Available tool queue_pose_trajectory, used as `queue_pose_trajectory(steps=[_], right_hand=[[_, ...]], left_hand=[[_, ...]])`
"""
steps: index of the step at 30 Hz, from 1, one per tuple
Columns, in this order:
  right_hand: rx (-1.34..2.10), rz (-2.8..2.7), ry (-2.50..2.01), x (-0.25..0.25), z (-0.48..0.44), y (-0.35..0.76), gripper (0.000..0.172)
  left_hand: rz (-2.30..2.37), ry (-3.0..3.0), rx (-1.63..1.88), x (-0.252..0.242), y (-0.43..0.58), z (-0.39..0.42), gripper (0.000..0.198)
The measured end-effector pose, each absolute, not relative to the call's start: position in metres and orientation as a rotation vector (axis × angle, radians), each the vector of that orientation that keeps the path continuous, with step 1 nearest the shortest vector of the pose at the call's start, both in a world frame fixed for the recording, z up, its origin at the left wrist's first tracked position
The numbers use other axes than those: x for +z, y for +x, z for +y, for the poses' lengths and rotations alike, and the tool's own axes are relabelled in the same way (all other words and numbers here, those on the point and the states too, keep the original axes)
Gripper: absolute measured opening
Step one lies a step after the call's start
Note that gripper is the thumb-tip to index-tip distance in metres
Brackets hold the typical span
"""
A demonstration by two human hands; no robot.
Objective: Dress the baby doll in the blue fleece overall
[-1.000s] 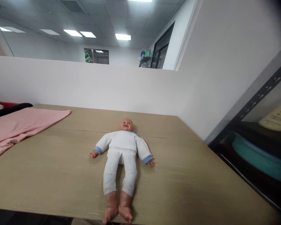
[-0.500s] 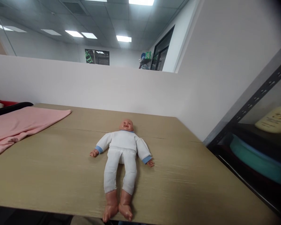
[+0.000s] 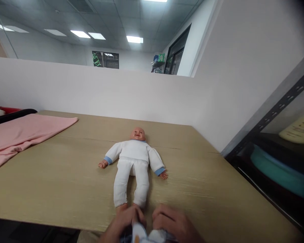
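A baby doll point(image 3: 134, 152) in a white outfit with blue cuffs lies face up on the table, head toward the wall. At the bottom edge, in front of the doll's feet, my left hand point(image 3: 128, 219) is closed on a white cloth piece point(image 3: 139, 233) with an orange patch and some blue on it. My right hand point(image 3: 172, 222), fingers curled, grips the same white cloth from the other side. The cloth is partly cut off by the frame and blurred, so its kind is unclear. My left hand hides most of the doll's feet.
A pink cloth point(image 3: 27, 131) is spread on the left of the brown table point(image 3: 192, 195). Behind it stands a red container point(image 3: 11, 110). On the right, a dark metal shelf point(image 3: 276, 108) holds a yellow bottle point(image 3: 299, 130) and a teal basin point(image 3: 278, 177). A white wall closes the back.
Both my hands have come into view from the bottom, bringing the white cloth with them. The doll lies as before, its feet now largely covered by my left hand.
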State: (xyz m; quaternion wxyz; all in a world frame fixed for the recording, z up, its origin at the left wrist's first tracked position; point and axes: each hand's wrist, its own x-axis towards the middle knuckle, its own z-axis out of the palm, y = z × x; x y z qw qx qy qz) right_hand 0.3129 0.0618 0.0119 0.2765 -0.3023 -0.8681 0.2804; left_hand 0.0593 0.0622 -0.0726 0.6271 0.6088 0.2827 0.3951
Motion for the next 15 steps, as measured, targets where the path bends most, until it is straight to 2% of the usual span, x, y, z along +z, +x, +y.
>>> queue_pose_trajectory(steps=[4, 7, 11, 15], right_hand=[[0.870, -2.220, -0.860, 0.060, 0.080, 0.289, 0.046], [1.008, -2.124, -0.839, 0.079, 0.098, 0.279, 0.050], [1.298, -1.968, -0.882, 0.077, 0.130, 0.279, 0.064], [1.581, -2.037, -0.797, 0.062, 0.151, 0.288, 0.074]], left_hand=[[0.691, 1.358, 0.946, -0.009, 0.038, 0.060, 0.054], [0.690, 1.453, 0.872, 0.031, 0.025, 0.066, 0.073], [0.811, 1.554, 0.927, 0.038, 0.020, 0.082, 0.041], [0.771, 1.568, 1.035, 0.031, 0.019, 0.089, 0.036]])
